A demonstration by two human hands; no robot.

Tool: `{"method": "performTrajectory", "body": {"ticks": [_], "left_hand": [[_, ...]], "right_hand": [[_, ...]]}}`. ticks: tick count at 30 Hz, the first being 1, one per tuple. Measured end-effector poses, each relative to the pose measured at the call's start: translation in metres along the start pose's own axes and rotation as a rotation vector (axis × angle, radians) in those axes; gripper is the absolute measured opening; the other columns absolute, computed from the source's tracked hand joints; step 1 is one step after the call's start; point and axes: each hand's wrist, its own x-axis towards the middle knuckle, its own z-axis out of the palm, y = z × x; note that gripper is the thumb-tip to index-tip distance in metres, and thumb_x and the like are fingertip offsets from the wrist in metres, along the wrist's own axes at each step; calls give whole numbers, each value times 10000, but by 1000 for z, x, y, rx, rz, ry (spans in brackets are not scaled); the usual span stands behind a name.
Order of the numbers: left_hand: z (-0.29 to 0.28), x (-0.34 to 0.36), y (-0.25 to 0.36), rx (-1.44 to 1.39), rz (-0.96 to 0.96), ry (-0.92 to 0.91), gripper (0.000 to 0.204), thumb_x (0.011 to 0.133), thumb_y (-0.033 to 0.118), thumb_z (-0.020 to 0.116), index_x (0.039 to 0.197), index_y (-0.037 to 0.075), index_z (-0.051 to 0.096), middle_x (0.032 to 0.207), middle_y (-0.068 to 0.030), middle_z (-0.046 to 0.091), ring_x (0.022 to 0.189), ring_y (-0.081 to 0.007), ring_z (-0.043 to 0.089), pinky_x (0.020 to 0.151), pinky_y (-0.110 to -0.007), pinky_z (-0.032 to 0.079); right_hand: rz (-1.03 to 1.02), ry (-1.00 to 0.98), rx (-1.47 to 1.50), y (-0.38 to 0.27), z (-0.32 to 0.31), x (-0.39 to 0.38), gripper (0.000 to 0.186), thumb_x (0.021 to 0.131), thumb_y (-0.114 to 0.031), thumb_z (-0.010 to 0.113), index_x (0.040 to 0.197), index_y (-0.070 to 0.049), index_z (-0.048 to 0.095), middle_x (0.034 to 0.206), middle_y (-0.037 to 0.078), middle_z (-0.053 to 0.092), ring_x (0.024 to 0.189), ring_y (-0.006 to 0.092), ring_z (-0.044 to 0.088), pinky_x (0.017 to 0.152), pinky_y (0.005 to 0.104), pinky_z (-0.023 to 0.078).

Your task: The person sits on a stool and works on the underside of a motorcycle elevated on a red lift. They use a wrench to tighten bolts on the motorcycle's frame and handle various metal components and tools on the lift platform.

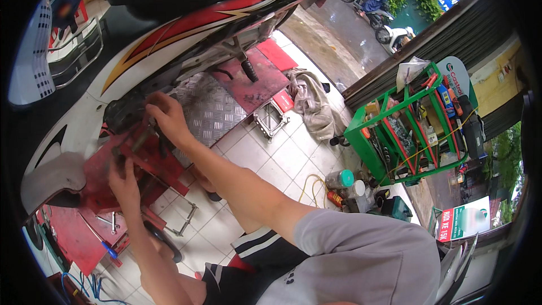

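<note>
While the right hand (168, 117) and left hand (125, 183) reach toward a motorbike (169, 35), its dark engine part (119, 114) sits at nine o'clock.
Head view: the right fingers half curl at the part's edge; the left fingers, loosely bent, point up below it; whether either grips anything, I cannot tell. A blue-handled screwdriver (109, 249) lies at eight, a green tool rack (359, 141) stands at three.

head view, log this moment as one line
right hand: at dark motorcycle part, grip unclear | left hand: by red part, grip unclear | blue-handled screwdriver: on red board | green tool rack: at right
</note>
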Motion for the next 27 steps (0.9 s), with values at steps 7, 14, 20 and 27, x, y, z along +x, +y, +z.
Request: {"method": "performTrajectory", "body": {"ticks": [7,14,20,27], "left_hand": [[-3,2,18,325,46,63,478,880,382,615,1158,-6,587,1052,-204,653,972,-312,640,844,-371,485],[-7,-4,17,133,8,50,383,880,287,657,1095,-23,590,933,-106,682,744,-134,645,639,-245,494],[-4,-5,22,64,-13,38,362,886,299,650,1060,-14,600,948,-109,685,779,-149,660,696,-270,501],[-5,-6,26,137,3,49,376,883,311,649,1053,-20,597,939,-124,688,814,-190,676,756,-298,502]], "right_hand": [[-147,-91,-324,10,-12,3,301,844,-195,545,1058,10,599,879,121,639,761,202,622,730,317,491],[136,-64,-53,-5,-15,4,361,894,-239,486,1140,10,575,889,122,696,893,188,639,859,311,429],[155,-253,75,-2,-11,2,402,904,-235,445,1181,42,535,935,132,690,959,189,612,878,305,411],[128,-145,-56,-9,-13,3,388,901,-252,460,1160,14,575,826,87,676,786,138,581,827,297,417]]}}
